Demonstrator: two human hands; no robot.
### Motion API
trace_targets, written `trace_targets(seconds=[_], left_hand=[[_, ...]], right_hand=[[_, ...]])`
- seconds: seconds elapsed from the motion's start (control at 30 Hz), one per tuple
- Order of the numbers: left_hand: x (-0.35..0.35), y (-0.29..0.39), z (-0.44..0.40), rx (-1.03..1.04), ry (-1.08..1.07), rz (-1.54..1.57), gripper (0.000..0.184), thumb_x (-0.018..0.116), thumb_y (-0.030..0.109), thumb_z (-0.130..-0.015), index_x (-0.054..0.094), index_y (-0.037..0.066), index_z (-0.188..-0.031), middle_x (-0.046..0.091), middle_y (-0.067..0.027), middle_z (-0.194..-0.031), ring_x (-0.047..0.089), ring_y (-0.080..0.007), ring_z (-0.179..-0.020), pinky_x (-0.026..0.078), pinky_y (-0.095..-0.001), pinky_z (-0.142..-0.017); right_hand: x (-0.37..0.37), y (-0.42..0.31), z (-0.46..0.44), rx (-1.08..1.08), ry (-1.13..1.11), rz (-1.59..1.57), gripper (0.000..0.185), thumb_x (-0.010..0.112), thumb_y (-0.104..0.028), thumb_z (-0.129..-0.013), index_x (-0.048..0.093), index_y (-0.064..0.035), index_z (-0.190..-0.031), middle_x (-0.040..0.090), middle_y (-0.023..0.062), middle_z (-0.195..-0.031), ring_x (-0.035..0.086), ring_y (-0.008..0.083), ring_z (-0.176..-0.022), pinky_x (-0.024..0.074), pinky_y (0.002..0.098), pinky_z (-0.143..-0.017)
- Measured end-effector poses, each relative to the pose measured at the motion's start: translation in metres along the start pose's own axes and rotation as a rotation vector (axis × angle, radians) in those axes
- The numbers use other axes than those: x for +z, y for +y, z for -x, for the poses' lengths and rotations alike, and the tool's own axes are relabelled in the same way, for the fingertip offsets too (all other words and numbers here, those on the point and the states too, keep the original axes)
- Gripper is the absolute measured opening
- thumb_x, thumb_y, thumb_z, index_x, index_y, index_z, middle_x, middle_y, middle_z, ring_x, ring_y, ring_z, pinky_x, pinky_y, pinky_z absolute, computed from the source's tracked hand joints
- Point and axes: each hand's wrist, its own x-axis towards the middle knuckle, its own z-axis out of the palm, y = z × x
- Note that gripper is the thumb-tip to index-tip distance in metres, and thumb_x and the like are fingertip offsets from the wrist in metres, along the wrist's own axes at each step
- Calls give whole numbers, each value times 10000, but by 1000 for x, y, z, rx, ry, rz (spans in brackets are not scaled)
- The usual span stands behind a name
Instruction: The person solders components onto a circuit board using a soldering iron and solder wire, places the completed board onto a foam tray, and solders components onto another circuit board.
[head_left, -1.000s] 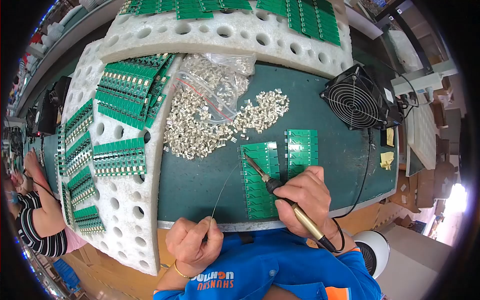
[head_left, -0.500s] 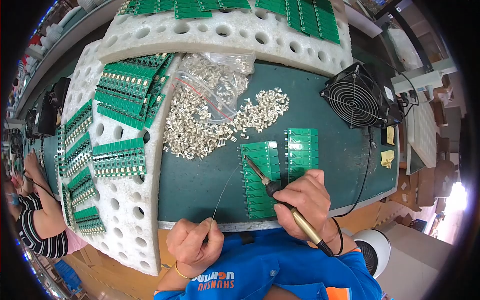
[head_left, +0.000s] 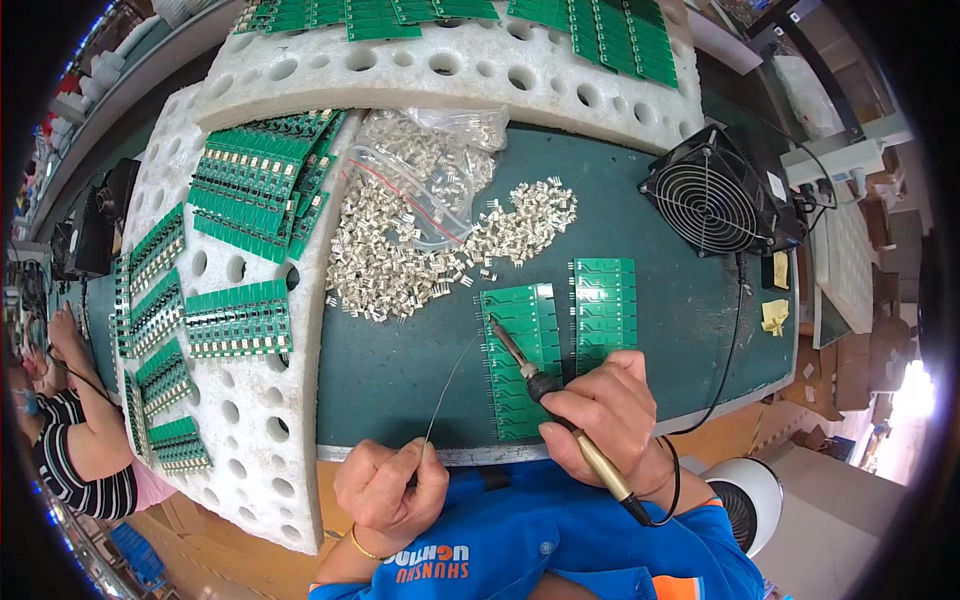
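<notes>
My right hand (head_left: 603, 418) is closed around a soldering iron (head_left: 598, 462), whose tip rests near the upper left edge of a green circuit board panel (head_left: 520, 375). Pinched in my left hand (head_left: 392, 490) is a thin length of solder wire (head_left: 445, 390). The wire's far end reaches toward the panel's left edge, close to the iron's tip. Small pins line that left edge. A second green panel (head_left: 605, 310) lies just to the right, partly covered by my right hand at its lower end.
Small white connectors (head_left: 385, 260) lie heaped behind the boards, beside a clear plastic bag (head_left: 440, 170). White foam slabs (head_left: 250, 400) at the left and back carry green boards. A black fan (head_left: 710, 200) stands at right. A co-worker's arm (head_left: 95, 410) is at far left.
The iron's tip has shifted slightly down along the panel's left edge, and my right hand has moved a little down and left. My left hand has barely moved.
</notes>
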Motion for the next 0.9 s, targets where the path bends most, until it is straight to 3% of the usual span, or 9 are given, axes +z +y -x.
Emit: trace_targets(seconds=[0.27,0.33,0.9], left_hand=[[-1,-1,-1,5,-4,9,118,744,-32,-700,683,18,-788,489,-43,-595,428,-142,-486,311,-275,-442],[-2,-1,-1,17,-26,-29,173,764,-27,-648,692,35,-793,520,-42,-615,489,-171,-462,381,-287,-419],[-4,1,1,9,-26,-20,156,769,-11,-672,685,41,-794,499,-22,-604,462,-158,-470,360,-277,-429]], right_hand=[[0,-2,1,7,-3,-2,228,734,-190,-780,646,-56,-942,619,60,-757,550,222,-603,382,374,-650],[0,-2,1,8,-3,0,228,734,-189,-780,646,-56,-942,619,59,-759,548,221,-604,381,375,-649],[-9,-5,3,35,6,-27,208,717,-126,-763,646,-61,-947,625,55,-765,558,213,-610,385,376,-671]])
